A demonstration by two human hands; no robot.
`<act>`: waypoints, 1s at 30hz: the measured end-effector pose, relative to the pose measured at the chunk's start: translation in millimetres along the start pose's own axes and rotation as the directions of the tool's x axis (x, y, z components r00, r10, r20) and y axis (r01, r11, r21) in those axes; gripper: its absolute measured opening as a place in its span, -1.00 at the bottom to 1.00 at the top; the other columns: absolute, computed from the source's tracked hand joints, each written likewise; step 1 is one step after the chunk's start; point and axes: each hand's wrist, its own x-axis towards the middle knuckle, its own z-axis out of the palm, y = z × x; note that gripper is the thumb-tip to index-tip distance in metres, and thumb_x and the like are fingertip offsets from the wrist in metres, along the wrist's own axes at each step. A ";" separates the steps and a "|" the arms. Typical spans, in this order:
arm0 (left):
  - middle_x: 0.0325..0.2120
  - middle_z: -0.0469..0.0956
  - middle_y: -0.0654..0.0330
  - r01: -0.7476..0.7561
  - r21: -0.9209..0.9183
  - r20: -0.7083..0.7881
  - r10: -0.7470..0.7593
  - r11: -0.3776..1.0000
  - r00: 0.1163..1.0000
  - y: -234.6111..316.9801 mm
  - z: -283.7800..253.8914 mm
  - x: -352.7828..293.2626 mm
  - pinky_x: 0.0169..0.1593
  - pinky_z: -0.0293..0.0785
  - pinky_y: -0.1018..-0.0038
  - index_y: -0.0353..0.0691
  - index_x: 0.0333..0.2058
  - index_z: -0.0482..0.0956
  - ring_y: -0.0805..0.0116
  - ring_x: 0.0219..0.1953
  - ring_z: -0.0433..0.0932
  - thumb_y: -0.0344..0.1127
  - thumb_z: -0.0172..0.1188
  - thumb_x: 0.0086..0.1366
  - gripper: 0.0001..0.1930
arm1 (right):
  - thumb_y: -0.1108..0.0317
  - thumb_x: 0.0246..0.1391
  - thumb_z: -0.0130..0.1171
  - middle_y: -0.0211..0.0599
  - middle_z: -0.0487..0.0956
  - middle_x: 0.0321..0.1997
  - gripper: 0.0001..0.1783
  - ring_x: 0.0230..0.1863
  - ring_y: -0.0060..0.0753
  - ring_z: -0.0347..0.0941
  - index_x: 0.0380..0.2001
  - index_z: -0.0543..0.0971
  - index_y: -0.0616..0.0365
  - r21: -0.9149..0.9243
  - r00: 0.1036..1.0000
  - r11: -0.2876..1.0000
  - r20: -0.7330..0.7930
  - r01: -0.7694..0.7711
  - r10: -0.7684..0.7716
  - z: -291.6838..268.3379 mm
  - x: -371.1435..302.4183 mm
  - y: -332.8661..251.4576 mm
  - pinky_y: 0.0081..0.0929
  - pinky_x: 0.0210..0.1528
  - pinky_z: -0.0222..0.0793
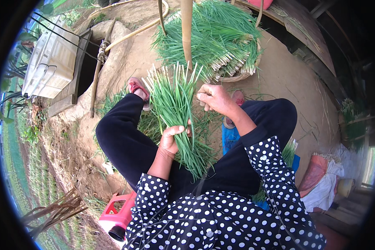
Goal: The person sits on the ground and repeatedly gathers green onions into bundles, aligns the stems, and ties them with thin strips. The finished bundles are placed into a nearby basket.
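A bunch of long green chives (173,104) with white cut ends pointing away stands between my knees. My left hand (171,139) is closed around the middle of that bunch. Beside the bunch's upper right, my right hand (214,99) pinches with fingertips together; whether a stalk is between them I cannot tell. Behind the hands a shallow woven basket (233,77) holds a big heap of the same chives (212,37).
A bamboo pole (187,29) rises in front of the basket. Loose chive trimmings (112,104) litter the dirt ground. A white plastic crate (50,58) sits at the left, a red and white jug (118,216) by my left hip, pink sacks (323,179) at the right.
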 end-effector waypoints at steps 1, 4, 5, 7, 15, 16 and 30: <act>-0.49 0.55 0.15 -0.015 0.004 -0.022 0.015 1.000 1.000 0.0 0.3 -0.1 -0.28 0.45 0.45 -0.38 -0.15 0.52 0.31 -0.46 0.49 -0.37 0.23 -0.03 -0.60 | 0.32 0.16 0.10 -0.42 0.54 -0.58 -0.81 -0.64 -0.61 0.48 -0.38 0.53 0.25 0.000 0.998 1.000 0.048 -0.030 0.030 -0.1 -2.8 -3.2 -0.62 -0.59 0.38; -0.49 0.55 0.15 -0.046 0.005 -0.072 0.046 0.999 0.996 0.7 -0.9 -0.6 -0.32 0.48 0.50 -0.41 -0.13 0.50 0.36 -0.48 0.50 -0.37 0.23 -0.05 -0.56 | 0.29 0.16 0.10 -0.45 0.53 -0.58 -0.80 -0.63 -0.63 0.46 -0.37 0.53 0.23 0.280 0.952 0.957 0.305 -0.078 -0.012 -12.1 -16.1 -14.2 -0.67 -0.58 0.36; -0.49 0.56 0.15 -0.046 -0.003 -0.077 0.045 0.999 0.996 2.6 -2.4 -1.1 -0.30 0.49 0.49 -0.42 -0.12 0.50 0.36 -0.47 0.50 -0.37 0.23 -0.04 -0.55 | 0.28 0.16 0.10 -0.45 0.52 -0.58 -0.80 -0.64 -0.64 0.44 -0.35 0.52 0.22 0.456 0.942 0.888 0.322 -0.068 -0.094 -19.5 -21.0 -17.9 -0.68 -0.61 0.34; -0.48 0.56 0.14 -0.065 -0.038 -0.056 0.063 0.997 0.996 5.6 -5.4 -0.9 -0.27 0.52 0.46 -0.43 -0.10 0.49 0.36 -0.45 0.52 -0.39 0.22 -0.03 -0.55 | 0.35 0.14 0.10 -0.38 0.36 -0.67 -0.81 -0.73 -0.56 0.30 -0.44 0.42 0.26 0.773 0.917 0.634 0.274 -0.031 -0.289 -39.1 -30.0 -24.2 -0.63 -0.68 0.26; -0.33 0.58 0.16 -0.082 -0.004 -0.047 0.082 0.997 0.996 6.5 1.8 0.8 -0.25 0.49 0.42 -0.37 -0.11 0.50 0.35 -0.42 0.53 -0.49 0.24 -0.04 -0.58 | 0.05 -0.01 0.25 -0.22 0.64 -0.46 -0.61 -0.41 -0.21 0.58 -0.34 0.60 0.21 -0.835 0.956 0.544 0.088 -0.082 0.279 -43.6 -17.5 24.7 -0.26 -0.26 0.48; -0.29 0.59 0.16 -0.093 0.039 -0.046 0.095 0.995 0.994 7.2 3.1 -0.7 -0.25 0.52 0.42 -0.33 -0.09 0.49 0.36 -0.42 0.54 -0.51 0.25 -0.05 -0.55 | 0.04 -0.04 0.27 -0.21 0.66 -0.42 -0.59 -0.37 -0.14 0.59 -0.31 0.61 0.19 -0.978 0.960 0.198 -0.009 -0.067 0.280 -34.5 -22.0 34.6 -0.20 -0.22 0.46; -0.26 0.62 0.12 -0.049 0.259 -0.059 0.066 0.965 0.996 5.5 14.7 -6.6 -0.20 0.55 0.43 -0.36 -0.07 0.50 0.36 -0.37 0.58 -0.56 0.23 -0.07 -0.53 | 0.46 -0.02 0.24 -0.34 0.57 -0.30 -0.76 -0.41 -0.49 0.51 -0.23 0.54 0.24 -0.266 0.906 0.954 -0.357 0.136 -0.229 -31.9 0.9 -30.5 -0.50 -0.36 0.40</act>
